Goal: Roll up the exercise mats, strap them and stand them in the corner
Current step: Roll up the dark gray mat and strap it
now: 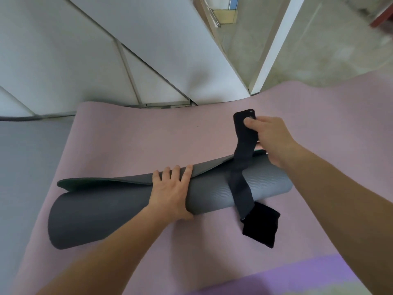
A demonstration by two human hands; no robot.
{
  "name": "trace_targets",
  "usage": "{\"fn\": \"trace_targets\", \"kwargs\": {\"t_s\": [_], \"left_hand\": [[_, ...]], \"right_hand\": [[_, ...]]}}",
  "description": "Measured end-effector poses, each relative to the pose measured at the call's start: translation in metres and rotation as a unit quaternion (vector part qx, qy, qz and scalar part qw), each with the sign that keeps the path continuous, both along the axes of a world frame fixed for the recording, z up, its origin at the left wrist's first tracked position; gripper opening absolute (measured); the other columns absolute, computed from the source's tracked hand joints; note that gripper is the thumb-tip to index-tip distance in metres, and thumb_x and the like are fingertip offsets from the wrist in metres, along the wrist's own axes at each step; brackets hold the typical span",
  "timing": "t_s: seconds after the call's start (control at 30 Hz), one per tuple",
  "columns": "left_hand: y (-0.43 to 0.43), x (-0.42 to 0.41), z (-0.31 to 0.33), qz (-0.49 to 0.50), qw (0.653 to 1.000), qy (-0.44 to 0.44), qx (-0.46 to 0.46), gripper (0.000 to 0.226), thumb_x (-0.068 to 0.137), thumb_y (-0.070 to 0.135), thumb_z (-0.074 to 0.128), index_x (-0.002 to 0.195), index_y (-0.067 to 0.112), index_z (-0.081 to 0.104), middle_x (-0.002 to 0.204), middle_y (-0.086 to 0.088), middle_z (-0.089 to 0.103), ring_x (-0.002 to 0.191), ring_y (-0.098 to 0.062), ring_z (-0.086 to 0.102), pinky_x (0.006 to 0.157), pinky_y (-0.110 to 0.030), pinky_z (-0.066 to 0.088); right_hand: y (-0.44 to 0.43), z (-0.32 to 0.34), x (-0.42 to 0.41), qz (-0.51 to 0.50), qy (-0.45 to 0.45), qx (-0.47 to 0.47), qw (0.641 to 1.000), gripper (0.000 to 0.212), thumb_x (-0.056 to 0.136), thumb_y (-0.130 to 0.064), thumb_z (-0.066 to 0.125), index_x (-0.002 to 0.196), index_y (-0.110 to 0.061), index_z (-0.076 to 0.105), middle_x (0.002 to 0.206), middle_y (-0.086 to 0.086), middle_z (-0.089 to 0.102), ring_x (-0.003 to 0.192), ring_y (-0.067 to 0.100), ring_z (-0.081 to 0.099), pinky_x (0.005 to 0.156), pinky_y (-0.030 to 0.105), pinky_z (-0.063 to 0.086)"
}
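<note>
White wall panels (63,50) fill the upper left of the frame, and a pale concrete floor (329,43) shows at upper right past a white door frame (274,45); a pink mat (127,135) lies flat across the middle, with grey flooring (27,167) at its left edge and a purple mat (276,273) peeking in at the lower right; nothing lies on the pink mat but the roll and its strap. The grey mat (119,213) lies rolled on the pink one, running from lower left to centre right; the roll is looser and wider at its left end, and its outer flap stands slightly open, showing a dark green inner face; the surface has a fine ribbed texture. The left hand (172,190) presses down on the middle of the roll, fingers spread over the flap edge. A black strap (240,179) crosses over the roll near its right end; its lower end lies folded on the pink mat; the right hand (270,139), above the roll, has its grip closed on the strap's upper end, held up taut.
</note>
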State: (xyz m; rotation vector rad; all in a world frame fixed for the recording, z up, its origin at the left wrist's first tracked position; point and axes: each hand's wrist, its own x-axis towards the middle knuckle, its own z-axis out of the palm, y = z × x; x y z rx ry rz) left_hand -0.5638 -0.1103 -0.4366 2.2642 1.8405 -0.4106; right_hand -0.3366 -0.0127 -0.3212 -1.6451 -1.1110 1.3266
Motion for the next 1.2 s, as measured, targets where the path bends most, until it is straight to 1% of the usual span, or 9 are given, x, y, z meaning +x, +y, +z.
{"fn": "trace_targets", "kwargs": {"t_s": [0.13, 0.23, 0.33, 0.47, 0.57, 0.67, 0.93, 1.03, 1.2], "left_hand": [[-0.001, -0.004, -0.006, -0.011, 0.999, -0.031, 0.041, 0.125, 0.048, 0.076, 0.064, 0.153, 0.025, 0.02, 0.137, -0.003, 0.046, 0.12, -0.028, 0.048, 0.101, -0.048, 0.034], [0.009, -0.01, 0.005, -0.017, 0.998, -0.018, 0.05, 0.121, 0.049, 0.077, 0.06, 0.152, 0.027, 0.02, 0.136, -0.002, 0.046, 0.119, -0.028, 0.049, 0.097, -0.046, 0.038], [0.019, -0.029, 0.022, 0.011, 0.998, 0.006, 0.064, 0.123, 0.046, 0.078, 0.063, 0.152, 0.028, 0.024, 0.135, -0.004, 0.049, 0.116, -0.03, 0.052, 0.093, -0.047, 0.041], [0.027, -0.077, 0.055, 0.072, 0.994, 0.031, 0.074, 0.126, 0.043, 0.08, 0.067, 0.15, 0.029, 0.027, 0.133, -0.004, 0.052, 0.114, -0.031, 0.055, 0.09, -0.046, 0.043], [0.022, -0.112, 0.082, 0.11, 0.988, 0.043, 0.097, 0.126, 0.036, 0.082, 0.065, 0.146, 0.028, 0.037, 0.127, -0.007, 0.058, 0.107, -0.035, 0.059, 0.085, -0.049, 0.045], [0.009, -0.135, 0.1, 0.108, 0.986, 0.057, 0.11, 0.126, 0.032, 0.084, 0.063, 0.143, 0.027, 0.042, 0.123, -0.006, 0.062, 0.103, -0.036, 0.063, 0.082, -0.049, 0.048], [-0.03, -0.098, 0.101, -0.041, 0.992, 0.034, 0.111, 0.115, 0.036, 0.075, 0.069, 0.134, 0.016, 0.06, 0.116, -0.009, 0.065, 0.092, -0.036, 0.067, 0.078, -0.049, 0.049], [-0.021, -0.057, 0.089, -0.088, 0.993, 0.009, 0.078, 0.115, 0.038, 0.075, 0.064, 0.138, 0.018, 0.053, 0.114, -0.01, 0.064, 0.091, -0.035, 0.064, 0.078, -0.049, 0.049], [0.026, 0.025, 0.071, -0.083, 0.997, -0.003, 0.005, 0.117, 0.056, 0.078, 0.06, 0.151, 0.031, 0.009, 0.133, -0.006, 0.047, 0.113, -0.03, 0.051, 0.094, -0.044, 0.04]], "right_hand": [[-0.004, 0.006, 0.029, -0.019, -0.044, 0.036, 0.998, 0.022, 0.095, -0.016, 0.064, 0.074, -0.013, 0.068, 0.058, -0.01, 0.065, 0.054, 0.004, 0.059, 0.06, 0.02, 0.047], [-0.005, 0.014, 0.039, -0.037, -0.063, 0.056, 0.996, 0.022, 0.097, -0.019, 0.063, 0.076, -0.011, 0.067, 0.051, -0.012, 0.057, 0.039, -0.001, 0.046, 0.042, 0.01, 0.036], [0.001, 0.018, 0.042, -0.061, -0.068, 0.073, 0.993, 0.019, 0.098, -0.02, 0.062, 0.087, -0.005, 0.068, 0.057, -0.005, 0.055, 0.035, 0.0, 0.042, 0.038, 0.011, 0.033], [0.014, 0.011, 0.043, -0.057, -0.13, 0.081, 0.987, 0.016, 0.095, -0.022, 0.063, 0.093, -0.008, 0.07, 0.07, 0.001, 0.059, 0.054, 0.011, 0.05, 0.055, 0.025, 0.043], [0.026, -0.001, 0.047, -0.044, -0.208, 0.045, 0.976, 0.012, 0.095, -0.024, 0.059, 0.09, -0.016, 0.066, 0.077, 0.001, 0.063, 0.06, 0.019, 0.062, 0.056, 0.029, 0.048], [0.04, -0.016, 0.051, -0.015, -0.269, -0.003, 0.963, 0.013, 0.092, -0.026, 0.057, 0.088, -0.017, 0.066, 0.084, 0.008, 0.071, 0.071, 0.024, 0.073, 0.073, 0.042, 0.057], [0.083, -0.024, 0.026, 0.162, -0.282, -0.057, 0.944, 0.022, 0.097, -0.026, 0.055, 0.096, -0.009, 0.068, 0.099, 0.01, 0.073, 0.086, 0.025, 0.067, 0.06, 0.029, 0.043], [0.091, -0.02, 0.006, 0.266, -0.299, -0.079, 0.913, 0.022, 0.1, -0.026, 0.053, 0.099, -0.009, 0.067, 0.1, 0.006, 0.07, 0.085, 0.022, 0.064, 0.064, 0.03, 0.045], [0.091, -0.027, -0.018, 0.376, -0.308, -0.017, 0.874, 0.023, 0.101, -0.03, 0.054, 0.1, -0.013, 0.069, 0.096, 0.0, 0.07, 0.087, 0.016, 0.062, 0.067, 0.023, 0.041]]}}
